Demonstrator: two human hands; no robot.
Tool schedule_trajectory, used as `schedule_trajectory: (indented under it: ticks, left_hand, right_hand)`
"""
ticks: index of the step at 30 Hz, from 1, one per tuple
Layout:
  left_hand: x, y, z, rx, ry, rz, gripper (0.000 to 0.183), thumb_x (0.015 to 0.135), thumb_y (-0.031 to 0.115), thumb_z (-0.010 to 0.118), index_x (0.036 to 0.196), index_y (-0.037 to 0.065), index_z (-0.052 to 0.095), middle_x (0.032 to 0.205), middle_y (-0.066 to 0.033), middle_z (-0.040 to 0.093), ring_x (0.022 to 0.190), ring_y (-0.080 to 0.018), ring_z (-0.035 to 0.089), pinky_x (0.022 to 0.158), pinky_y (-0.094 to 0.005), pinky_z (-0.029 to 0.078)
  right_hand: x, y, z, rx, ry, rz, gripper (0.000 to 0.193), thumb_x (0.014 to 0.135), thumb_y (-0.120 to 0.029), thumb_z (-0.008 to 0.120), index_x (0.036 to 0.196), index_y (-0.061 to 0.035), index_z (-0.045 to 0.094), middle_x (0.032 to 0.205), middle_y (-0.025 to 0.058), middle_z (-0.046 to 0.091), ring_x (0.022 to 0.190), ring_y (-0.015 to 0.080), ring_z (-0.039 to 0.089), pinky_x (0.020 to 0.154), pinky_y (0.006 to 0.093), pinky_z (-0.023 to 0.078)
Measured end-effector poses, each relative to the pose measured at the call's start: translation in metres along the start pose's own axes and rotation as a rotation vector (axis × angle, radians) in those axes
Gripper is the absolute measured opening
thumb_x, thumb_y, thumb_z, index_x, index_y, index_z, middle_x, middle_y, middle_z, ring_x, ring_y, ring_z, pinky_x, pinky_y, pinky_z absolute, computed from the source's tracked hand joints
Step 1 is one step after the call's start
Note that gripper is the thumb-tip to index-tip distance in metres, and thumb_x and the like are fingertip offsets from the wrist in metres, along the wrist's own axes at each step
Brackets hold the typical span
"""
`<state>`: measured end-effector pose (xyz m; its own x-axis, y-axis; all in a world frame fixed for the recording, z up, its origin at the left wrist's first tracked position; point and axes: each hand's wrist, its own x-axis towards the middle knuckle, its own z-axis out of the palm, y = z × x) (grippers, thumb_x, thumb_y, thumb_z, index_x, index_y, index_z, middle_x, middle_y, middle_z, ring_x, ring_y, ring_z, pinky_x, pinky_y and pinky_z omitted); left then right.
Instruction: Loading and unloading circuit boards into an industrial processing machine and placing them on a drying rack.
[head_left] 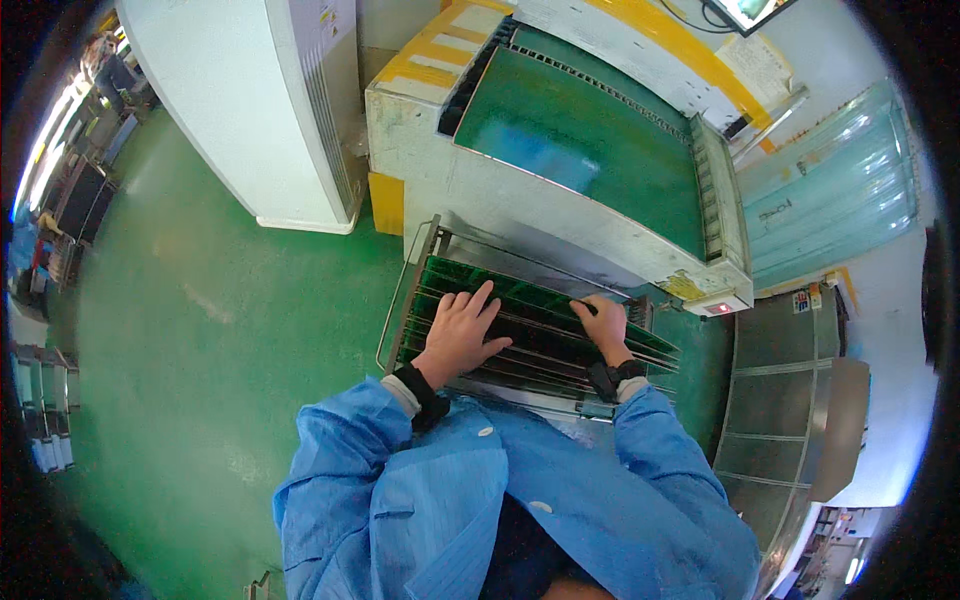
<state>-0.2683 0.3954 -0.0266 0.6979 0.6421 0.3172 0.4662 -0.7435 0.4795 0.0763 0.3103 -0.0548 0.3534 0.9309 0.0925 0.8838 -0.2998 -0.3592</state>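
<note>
Green circuit boards (530,325) standing on edge in metal rack (400,300), directly beneath both hands: left hand (462,330) spread flat on top, right hand (603,325) curled, gripping one board's edge.

Rack (404,285) = bare wire metal w/ dull shine, holding glossy green boards (530,300) in rows; left hand (462,330) and right hand (604,325) lie bare on them. Machine housing (520,200) looks like painted sheet metal, scuffed and matt, its green top panel (590,140) smooth and slightly reflective. Floor (200,330) = smooth green coating, semi-gloss; coat sleeves (660,450) = thin blue cloth, matt, creased.
</note>
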Motion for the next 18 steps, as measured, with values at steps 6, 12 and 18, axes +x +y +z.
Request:
schedule_trajectory:
  ticks: [6, 12, 18]
  left_hand:
    - [0.000, 0.001, 0.005, 0.011, 0.023, 0.011, 0.067, 0.086, 0.049, 0.077, 0.135, 0.005, 0.066, 0.153, -0.0172, 0.051, 0.121, -0.0358, 0.057, 0.106, -0.0496, 0.042]
    - [0.001, -0.003, 0.004, 0.021, 0.042, 0.013, 0.067, 0.086, 0.049, 0.077, 0.137, 0.006, 0.065, 0.155, -0.0165, 0.050, 0.122, -0.0353, 0.056, 0.107, -0.0496, 0.042]
    - [0.004, -0.002, 0.002, 0.025, 0.004, -0.014, 0.069, 0.087, 0.050, 0.077, 0.139, 0.007, 0.064, 0.155, -0.0156, 0.050, 0.124, -0.0349, 0.056, 0.109, -0.0489, 0.041]
  right_hand:
    - [-0.001, 0.005, -0.001, -0.068, 0.073, -0.102, 0.038, 0.089, -0.049, 0.077, 0.091, -0.0108, 0.081, 0.085, 0.0130, 0.075, 0.080, 0.0372, 0.072, 0.072, 0.0447, 0.055]
    - [0.007, 0.007, 0.003, -0.040, 0.036, -0.085, 0.039, 0.088, -0.048, 0.078, 0.093, -0.0093, 0.081, 0.087, 0.0144, 0.076, 0.081, 0.0388, 0.071, 0.073, 0.0445, 0.055]
    - [0.010, 0.003, 0.001, -0.066, 0.060, -0.097, 0.043, 0.087, -0.050, 0.078, 0.093, -0.0069, 0.081, 0.090, 0.0161, 0.076, 0.083, 0.0390, 0.072, 0.075, 0.0453, 0.056]
